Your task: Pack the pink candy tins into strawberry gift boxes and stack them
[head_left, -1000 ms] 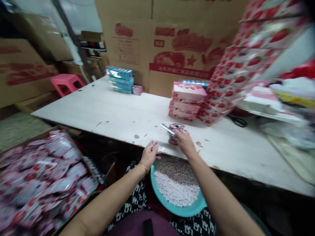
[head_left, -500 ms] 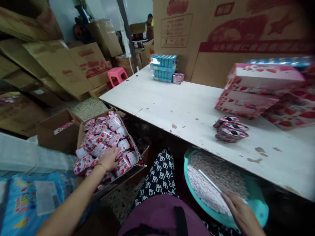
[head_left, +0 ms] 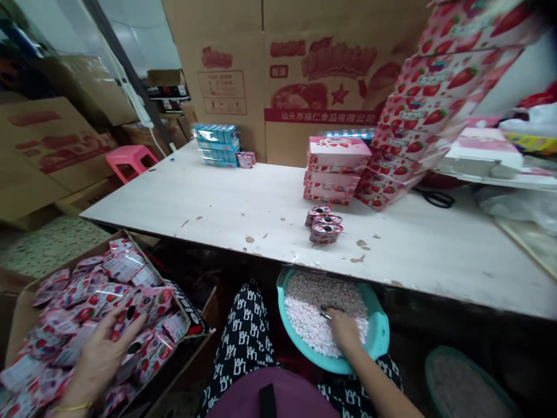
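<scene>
At the lower left, my left hand (head_left: 104, 348) reaches into a cardboard box (head_left: 20, 325) full of pink strawberry-print packets (head_left: 107, 296). Its thumb and fingers are closed around one packet (head_left: 130, 313) with a dark round spot. My right hand (head_left: 343, 330) is over a teal basin (head_left: 380, 334) of small white and brownish pieces (head_left: 304, 325). Its fingers grip a small metal tool, whose tip lies among the pieces. Several similar packets (head_left: 326, 232) stand grouped on the white table (head_left: 209, 215) above the basin.
Strawberry-print boxes (head_left: 333, 154) are stacked on the table, with a taller leaning stack (head_left: 409, 122) beside them. Blue packs (head_left: 217, 139) stand at the back left. Black scissors (head_left: 437, 198) lie on the right. A pink stool (head_left: 130, 157) is beyond the table, and another basin (head_left: 461, 383) sits lower right.
The view has swung right. My left hand has gone from resting on the packets to gripping one. My right hand has moved from the basin's right edge to over the pieces.
</scene>
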{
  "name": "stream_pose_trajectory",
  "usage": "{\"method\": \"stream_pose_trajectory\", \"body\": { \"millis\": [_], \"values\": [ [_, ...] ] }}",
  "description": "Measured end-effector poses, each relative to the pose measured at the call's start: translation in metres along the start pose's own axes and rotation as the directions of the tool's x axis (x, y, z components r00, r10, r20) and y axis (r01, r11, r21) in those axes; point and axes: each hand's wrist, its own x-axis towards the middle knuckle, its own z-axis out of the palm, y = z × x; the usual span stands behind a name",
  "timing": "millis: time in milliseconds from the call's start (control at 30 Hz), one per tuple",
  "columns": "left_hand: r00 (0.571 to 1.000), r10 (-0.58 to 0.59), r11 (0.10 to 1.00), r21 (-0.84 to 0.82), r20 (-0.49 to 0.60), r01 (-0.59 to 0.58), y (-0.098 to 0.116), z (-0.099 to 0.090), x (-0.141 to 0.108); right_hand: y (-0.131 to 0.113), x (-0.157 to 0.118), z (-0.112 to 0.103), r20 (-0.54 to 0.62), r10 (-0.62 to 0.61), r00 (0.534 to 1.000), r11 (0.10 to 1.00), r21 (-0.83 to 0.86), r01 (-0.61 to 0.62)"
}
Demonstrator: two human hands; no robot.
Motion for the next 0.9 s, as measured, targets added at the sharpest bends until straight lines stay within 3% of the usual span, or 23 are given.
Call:
{"method": "stream_pose_trajectory", "body": {
  "millis": [33, 67, 133, 200, 300, 400, 533, 600, 733, 900],
  "values": [
    [1.0, 0.004, 0.995, -0.098, 0.025, -0.001, 0.022, 0.012, -0.008, -0.006, 0.006, 0.004, 0.012, 0.034, 0.999, 0.997, 0.062, -0.035],
    [0.988, 0.013, 0.936, -0.349, 0.157, 0.043, 0.045, 0.027, -0.016, -0.009, 0.012, 0.007, 0.02, 0.061, 0.998, 0.992, 0.108, -0.062],
    [0.887, 0.136, 0.727, -0.652, 0.441, 0.213, 0.088, 0.068, -0.033, -0.006, 0.018, 0.012, 0.023, 0.081, 0.996, 0.981, 0.173, -0.083],
    [0.775, 0.277, 0.636, -0.712, 0.569, 0.296, 0.123, 0.114, -0.048, 0.004, 0.018, 0.014, 0.026, 0.079, 0.997, 0.964, 0.254, -0.083],
    [0.689, 0.431, 0.695, -0.701, 0.582, 0.157, 0.158, 0.173, -0.058, 0.022, 0.008, 0.007, 0.007, 0.041, 0.999, 0.925, 0.378, -0.041],
    [0.651, 0.543, 0.752, -0.652, 0.531, -0.096, 0.177, 0.21, -0.057, 0.038, -0.006, -0.01, -0.046, -0.011, 0.999, 0.886, 0.464, 0.031],
    [0.633, 0.594, 0.804, -0.392, 0.497, -0.447, 0.193, 0.236, -0.06, 0.049, -0.026, -0.051, -0.125, -0.067, 0.99, 0.856, 0.503, 0.121],
    [0.613, 0.592, 0.792, -0.236, 0.524, -0.563, 0.2, 0.244, -0.067, 0.047, -0.036, -0.076, -0.142, -0.103, 0.984, 0.869, 0.469, 0.159],
    [0.536, 0.629, 0.696, -0.102, 0.563, -0.711, 0.212, 0.257, -0.085, 0.024, -0.047, -0.122, -0.07, -0.135, 0.988, 0.97, 0.195, 0.146],
    [0.437, 0.716, 0.595, -0.147, 0.545, -0.791, 0.216, 0.263, -0.097, -0.02, -0.048, -0.147, 0.039, -0.083, 0.996, 0.982, -0.169, 0.088]
  ]
}}
